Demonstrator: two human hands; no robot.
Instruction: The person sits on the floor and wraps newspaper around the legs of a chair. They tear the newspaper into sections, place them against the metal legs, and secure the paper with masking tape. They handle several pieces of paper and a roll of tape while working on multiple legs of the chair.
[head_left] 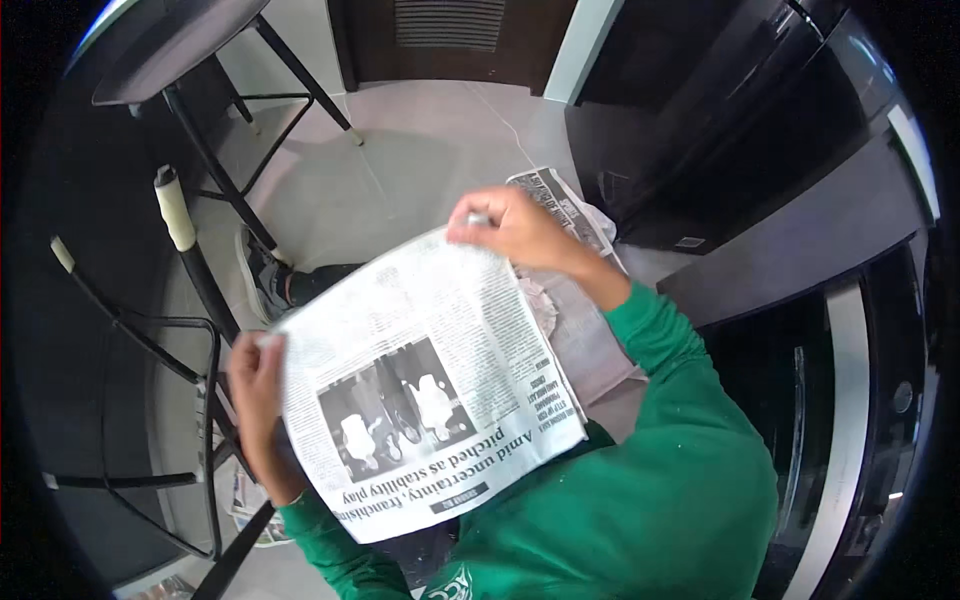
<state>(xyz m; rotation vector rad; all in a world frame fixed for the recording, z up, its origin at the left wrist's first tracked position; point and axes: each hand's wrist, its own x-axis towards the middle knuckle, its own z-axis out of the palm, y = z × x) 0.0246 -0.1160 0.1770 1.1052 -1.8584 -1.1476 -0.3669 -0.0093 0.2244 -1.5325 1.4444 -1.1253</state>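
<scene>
Grey tiled floor [420,150] extends beneath the work area, bounded by dark furniture on both sides. Nearest, a green sleeve [690,400] covers the right arm. One newspaper sheet [430,385] is spread over the lap, print inverted to the wearer.

Governing relation: the sheet lies on the near side of both grips, its far edge spanning between them. This edge slopes from near left to far right. Left hand [255,390] is the nearer of the two; it appears to pinch the left corner, though blur obscures the fingertips. Right hand [525,235] is farther out, thumb and fingers closed on the far right corner. Long axis: cannot be determined, as the sheet is seen at an angle.

Beyond the sheet at right, a second newspaper [560,200] lies on the floor; crumpled paper [540,308] shows just beside the held edge. At left, a tipped stool frame [205,280] stands beside a dark shoe [268,285]. An upright stool [225,130] is farther left. Farthest, a brown door [450,55] carries a vent.

Containers: black appliance [800,400] at right, contents not visible.
</scene>
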